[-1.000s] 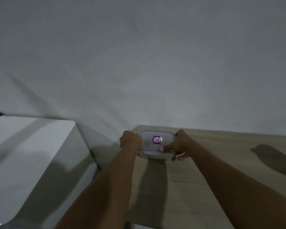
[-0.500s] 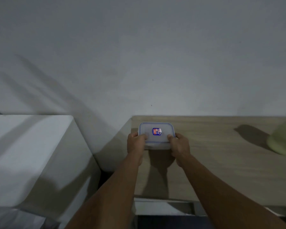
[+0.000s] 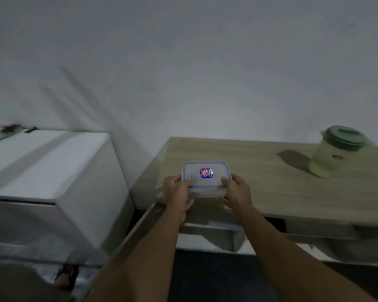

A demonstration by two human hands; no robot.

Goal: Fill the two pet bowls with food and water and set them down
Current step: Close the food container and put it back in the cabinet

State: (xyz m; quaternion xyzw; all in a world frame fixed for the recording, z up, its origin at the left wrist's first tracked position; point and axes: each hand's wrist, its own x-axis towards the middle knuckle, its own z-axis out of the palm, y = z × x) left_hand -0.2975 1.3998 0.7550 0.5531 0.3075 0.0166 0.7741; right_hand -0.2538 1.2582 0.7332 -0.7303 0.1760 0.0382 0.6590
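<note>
A clear plastic container (image 3: 206, 175) with a blue-rimmed lid and a small red and blue sticker is near the left front corner of the wooden table (image 3: 282, 188). My left hand (image 3: 177, 192) grips its left side and my right hand (image 3: 238, 189) grips its right side, thumbs on the lid. What is inside the container is hidden. A pale green jug (image 3: 334, 152) with a dark green lid stands at the table's far right. No pet bowls are in view.
A white cabinet (image 3: 44, 162) stands to the left of the table, with a narrow gap between them. A grey wall rises behind both. Open shelves (image 3: 303, 238) sit under the tabletop. A sandalled foot (image 3: 67, 275) shows at the bottom left.
The container has come toward the table's front edge with both hands on it. The view has pulled back and tilted down, bringing the jug and the shelves into sight.
</note>
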